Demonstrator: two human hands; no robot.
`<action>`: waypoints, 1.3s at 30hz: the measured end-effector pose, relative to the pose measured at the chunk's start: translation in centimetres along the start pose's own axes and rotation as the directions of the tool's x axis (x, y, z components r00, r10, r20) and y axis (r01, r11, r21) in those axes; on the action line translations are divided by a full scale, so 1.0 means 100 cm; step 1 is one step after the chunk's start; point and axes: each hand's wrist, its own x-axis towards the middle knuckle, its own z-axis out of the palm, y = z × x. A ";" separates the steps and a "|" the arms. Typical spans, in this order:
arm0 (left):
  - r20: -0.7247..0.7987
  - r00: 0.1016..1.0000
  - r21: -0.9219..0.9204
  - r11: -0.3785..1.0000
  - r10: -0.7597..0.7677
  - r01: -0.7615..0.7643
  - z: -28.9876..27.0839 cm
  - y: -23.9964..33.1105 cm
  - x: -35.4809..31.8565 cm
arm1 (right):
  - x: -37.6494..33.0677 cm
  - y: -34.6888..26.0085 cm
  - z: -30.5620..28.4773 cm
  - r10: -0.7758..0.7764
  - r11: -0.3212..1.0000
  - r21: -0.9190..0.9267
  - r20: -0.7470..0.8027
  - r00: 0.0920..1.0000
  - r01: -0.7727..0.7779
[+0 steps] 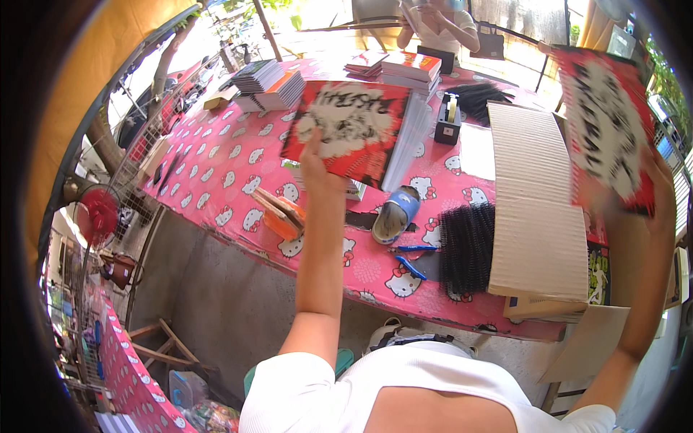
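Observation:
My left hand (pixel 317 169) is closed on a red notebook (pixel 346 130) with a black-and-white printed cover, raised over the middle of the table. White page edges (pixel 410 141) show along its right side; I cannot tell whether they belong to it. At the far right, my right hand (pixel 655 180), partly blurred, grips a similar red printed notebook (pixel 606 130), held up and tilted above a cardboard box. Below the left notebook lie a blue-and-grey slipper (pixel 397 215), blue-handled pliers (pixel 411 261) and a bundle of black spiral coils (pixel 468 249).
The pink patterned table (pixel 231 151) carries stacks of notebooks (pixel 267 85) at the back, more books (pixel 411 68), a tape dispenser (pixel 448 123) and an orange item (pixel 281 216). A large cardboard flap (pixel 538 202) stands right. Across the table sits another person (pixel 437 32).

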 end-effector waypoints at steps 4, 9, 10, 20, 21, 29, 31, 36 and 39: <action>-0.098 0.982 0.210 0.968 0.159 -0.136 -0.037 0.029 0.067 | -0.067 0.041 -0.096 -0.049 0.997 -0.076 -0.462 0.886 0.016; -0.241 0.963 0.204 0.976 0.120 -0.070 -0.065 0.052 0.093 | -0.091 0.103 -0.127 0.063 0.972 0.228 -0.471 0.880 0.052; -0.242 0.963 0.206 0.976 0.117 -0.067 -0.075 0.057 0.098 | -0.091 0.110 -0.128 0.088 0.937 0.344 -0.393 0.915 0.057; -0.541 0.794 0.404 0.914 0.276 -0.042 -0.151 0.054 0.156 | -0.104 0.136 -0.158 -0.225 0.974 -0.082 -0.421 0.879 0.210; -0.601 0.758 0.396 0.918 0.254 0.006 -0.140 0.051 0.154 | -0.106 0.137 -0.159 -0.257 0.967 -0.109 -0.423 0.869 0.232; -0.600 0.781 0.451 0.879 0.173 0.152 -0.146 0.074 0.156 | -0.100 0.128 -0.132 -0.033 0.975 0.171 -0.515 0.857 0.140; -0.654 0.748 0.421 0.876 0.113 0.235 -0.109 0.053 0.142 | -0.106 0.122 -0.133 -0.078 0.979 0.124 -0.496 0.865 0.160; -0.492 0.860 0.577 0.789 0.132 0.209 -0.111 0.033 0.141 | -0.111 0.111 -0.123 -0.059 0.987 0.088 -0.579 0.813 0.134; -0.456 0.846 0.643 0.760 0.277 0.098 -0.146 0.107 0.142 | -0.093 0.129 -0.118 -0.011 0.967 0.217 -0.484 0.875 0.132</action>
